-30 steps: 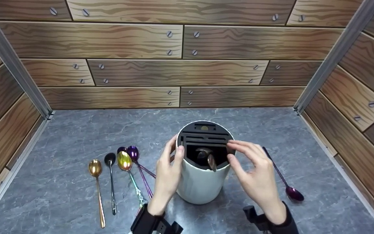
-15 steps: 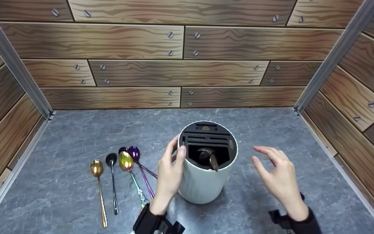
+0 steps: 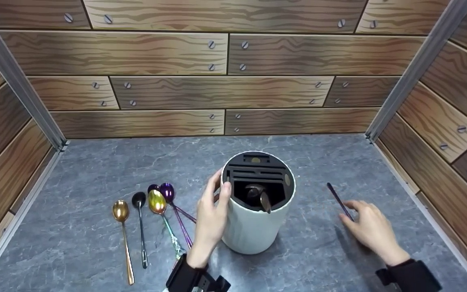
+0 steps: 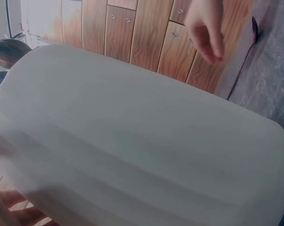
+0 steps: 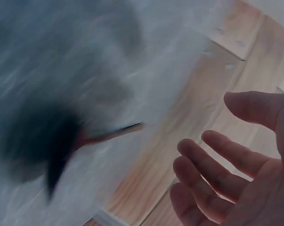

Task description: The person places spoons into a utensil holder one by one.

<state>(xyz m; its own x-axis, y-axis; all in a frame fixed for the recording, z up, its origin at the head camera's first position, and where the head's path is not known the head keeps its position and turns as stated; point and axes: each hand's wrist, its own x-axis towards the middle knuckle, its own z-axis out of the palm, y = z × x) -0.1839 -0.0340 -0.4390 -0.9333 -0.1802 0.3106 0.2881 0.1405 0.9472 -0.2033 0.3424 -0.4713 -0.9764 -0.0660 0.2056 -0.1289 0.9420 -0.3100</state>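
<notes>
My left hand [image 3: 211, 215] grips the side of a white cylindrical utensil holder [image 3: 251, 233], its thumb at the rim. Inside the holder's large black compartment two dark spoon bowls [image 3: 265, 202] show; their handles are hidden. On the right, my right hand [image 3: 373, 231] is over a dark purple spoon [image 3: 336, 196], thumb and forefinger on either side of its handle. The hand hides the spoon's bowl in the head view. In the right wrist view, blurred, the fingers [image 5: 217, 176] are spread and apart from the spoon [image 5: 111, 135].
Left of the holder lie a gold spoon [image 3: 124, 239], a black spoon [image 3: 141, 227], a yellow-green spoon [image 3: 157, 202] and purple spoons [image 3: 168, 192], some crossing. Narrow slots [image 3: 258, 174] fill the back of the holder's top. Wood-patterned walls [image 3: 225, 91] enclose the grey tabletop [image 3: 156, 158].
My right hand has left the holder's rim and moved right and down to the dark purple spoon. The left hand and the holder have stayed in place.
</notes>
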